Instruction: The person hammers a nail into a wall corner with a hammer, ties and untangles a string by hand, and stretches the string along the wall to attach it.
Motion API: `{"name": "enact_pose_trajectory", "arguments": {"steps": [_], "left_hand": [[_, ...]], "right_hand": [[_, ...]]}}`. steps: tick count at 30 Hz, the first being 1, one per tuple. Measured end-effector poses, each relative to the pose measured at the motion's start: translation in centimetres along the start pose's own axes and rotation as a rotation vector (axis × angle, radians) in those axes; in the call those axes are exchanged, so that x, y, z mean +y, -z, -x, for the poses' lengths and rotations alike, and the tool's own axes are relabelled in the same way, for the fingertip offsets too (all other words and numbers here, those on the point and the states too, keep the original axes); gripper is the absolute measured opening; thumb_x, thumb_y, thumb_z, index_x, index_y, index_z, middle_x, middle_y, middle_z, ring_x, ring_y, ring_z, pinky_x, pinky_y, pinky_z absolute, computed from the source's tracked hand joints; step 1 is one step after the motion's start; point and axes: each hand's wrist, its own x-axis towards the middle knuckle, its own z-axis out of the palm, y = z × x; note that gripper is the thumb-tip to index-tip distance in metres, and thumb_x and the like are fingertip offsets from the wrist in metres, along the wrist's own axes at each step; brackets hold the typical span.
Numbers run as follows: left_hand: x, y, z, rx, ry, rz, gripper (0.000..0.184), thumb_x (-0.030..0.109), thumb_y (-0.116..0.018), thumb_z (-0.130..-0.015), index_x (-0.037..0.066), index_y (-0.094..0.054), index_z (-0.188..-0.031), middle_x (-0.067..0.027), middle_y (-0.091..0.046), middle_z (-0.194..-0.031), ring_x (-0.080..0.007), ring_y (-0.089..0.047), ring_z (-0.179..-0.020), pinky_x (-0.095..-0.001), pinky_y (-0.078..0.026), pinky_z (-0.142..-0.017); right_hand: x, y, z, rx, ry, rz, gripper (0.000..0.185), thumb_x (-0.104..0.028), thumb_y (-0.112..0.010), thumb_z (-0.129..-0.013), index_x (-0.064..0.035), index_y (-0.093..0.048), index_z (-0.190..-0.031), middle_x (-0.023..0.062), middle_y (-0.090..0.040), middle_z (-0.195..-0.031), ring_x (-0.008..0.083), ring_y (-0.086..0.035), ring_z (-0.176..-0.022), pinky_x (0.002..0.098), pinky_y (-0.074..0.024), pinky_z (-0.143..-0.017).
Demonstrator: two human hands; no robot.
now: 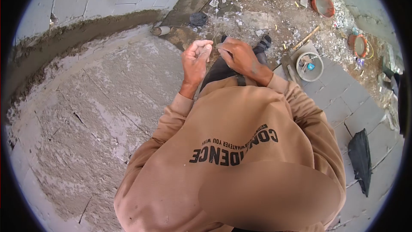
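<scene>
A thin string [217, 6] runs down from the top of the view to the gap between my hands. My left hand [195, 62] has thumb and fingertips pinched together at the string's lower end. Close beside it, my right hand [242, 60] is bent inward, its thumb and forefinger also pinched at the string. The two sets of fingertips are nearly level and a short distance apart. Exactly how the string passes between the fingers is too fine to make out.
Rough grey mortar [98, 111] covers the surface at left. Orange-rimmed tubs [322, 5] stand on rubble at upper right. A pale bucket [321, 72] holding small items stands right of my legs, near a wooden stick [307, 38]. A dark sheet [359, 161] lies on grey blocks.
</scene>
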Motion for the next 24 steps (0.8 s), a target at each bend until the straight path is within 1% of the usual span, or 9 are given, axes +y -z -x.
{"name": "enact_pose_trajectory", "arguments": {"steps": [3,6,9,12,16,19,20,22,24], "left_hand": [[-0.6,1.4,-0.2,0.043,0.011,0.003,0.01,0.008,-0.065,-0.098,0.002,-0.071,-0.104,0.0102,-0.057,-0.075,0.0017,-0.043,-0.065,-0.0174,-0.03,-0.056],[-1.4,3.0,-1.5,0.078,-0.026,0.005,0.01,0.008,-0.064,-0.099,0.002,-0.071,-0.104,0.0109,-0.057,-0.077,0.0019,-0.043,-0.066,-0.0169,-0.03,-0.057],[-1.0,4.5,-2.2,0.058,-0.024,-0.04,0.012,0.007,-0.063,-0.099,0.001,-0.071,-0.106,0.0106,-0.06,-0.081,0.002,-0.044,-0.069,-0.0167,-0.032,-0.06],[-0.1,4.6,-2.8,0.025,-0.038,-0.069,0.015,0.007,-0.064,-0.099,0.0,-0.072,-0.109,0.0099,-0.061,-0.085,0.0019,-0.044,-0.073,-0.0167,-0.034,-0.063],[-0.2,4.9,-2.9,-0.011,-0.03,-0.058,0.017,0.005,-0.063,-0.098,0.0,-0.072,-0.112,0.0045,-0.067,-0.094,-0.0002,-0.052,-0.081,-0.018,-0.041,-0.072],[-0.4,5.5,-2.9,-0.017,-0.003,-0.051,0.018,0.005,-0.062,-0.099,0.0,-0.072,-0.112,0.0016,-0.07,-0.099,-0.0019,-0.056,-0.086,-0.0191,-0.045,-0.078],[-0.3,5.7,-2.9,-0.017,0.01,-0.044,0.018,0.005,-0.061,-0.099,0.0,-0.072,-0.112,0.0013,-0.07,-0.1,-0.0023,-0.056,-0.087,-0.0194,-0.045,-0.08],[-0.2,5.9,-3.0,-0.015,-0.008,-0.073,0.018,0.006,-0.06,-0.099,0.0,-0.072,-0.112,0.0032,-0.068,-0.095,-0.0012,-0.053,-0.081,-0.0184,-0.043,-0.074],[-0.2,6.2,-2.9,-0.011,0.005,-0.064,0.017,0.006,-0.059,-0.1,0.001,-0.072,-0.111,0.0054,-0.065,-0.09,0.0001,-0.049,-0.075,-0.0176,-0.04,-0.068]], "right_hand": [[-0.3,-2.6,-1.4,-0.072,0.021,0.06,0.015,-0.004,-0.065,-0.089,-0.0019,-0.071,-0.103,0.0158,-0.062,-0.089,0.0358,-0.064,-0.078,0.0423,-0.0517,-0.066],[-2.2,-3.0,-2.2,0.136,0.025,-0.063,0.015,-0.004,-0.065,-0.086,-0.0048,-0.069,-0.101,0.0142,-0.062,-0.091,0.0364,-0.065,-0.079,0.0435,-0.0552,-0.068],[-1.9,-1.7,-3.9,0.41,0.059,0.07,0.017,-0.001,-0.065,-0.086,-0.0063,-0.07,-0.102,0.0121,-0.063,-0.091,0.0348,-0.067,-0.08,0.0435,-0.056,-0.068],[-2.0,0.4,-6.7,0.447,0.123,0.188,0.019,0.0,-0.064,-0.087,-0.0071,-0.071,-0.103,0.0101,-0.066,-0.095,0.033,-0.068,-0.083,0.0417,-0.0566,-0.067],[-0.2,0.2,-10.4,0.23,0.28,0.28,0.024,0.001,-0.063,-0.088,-0.0112,-0.073,-0.106,0.0068,-0.07,-0.106,0.0315,-0.066,-0.098,0.0431,-0.0518,-0.092],[2.4,-0.8,-10.9,-0.03,0.356,0.206,0.031,0.001,-0.06,-0.087,-0.0121,-0.071,-0.113,0.0074,-0.069,-0.114,0.031,-0.062,-0.109,0.0482,-0.0415,-0.106],[2.7,-1.1,-10.5,-0.044,0.342,0.189,0.033,0.001,-0.06,-0.087,-0.0119,-0.07,-0.116,0.0085,-0.068,-0.116,0.0316,-0.061,-0.111,0.0491,-0.0397,-0.108],[3.2,-1.7,-9.8,-0.078,0.317,0.155,0.038,0.0,-0.058,-0.086,-0.0114,-0.067,-0.121,0.0108,-0.067,-0.12,0.0328,-0.059,-0.115,0.0509,-0.0362,-0.111],[1.9,-1.5,-9.4,0.071,0.275,0.137,0.041,-0.001,-0.057,-0.083,-0.0092,-0.064,-0.123,0.0134,-0.063,-0.127,0.035,-0.056,-0.12,0.0497,-0.0351,-0.113]]}}
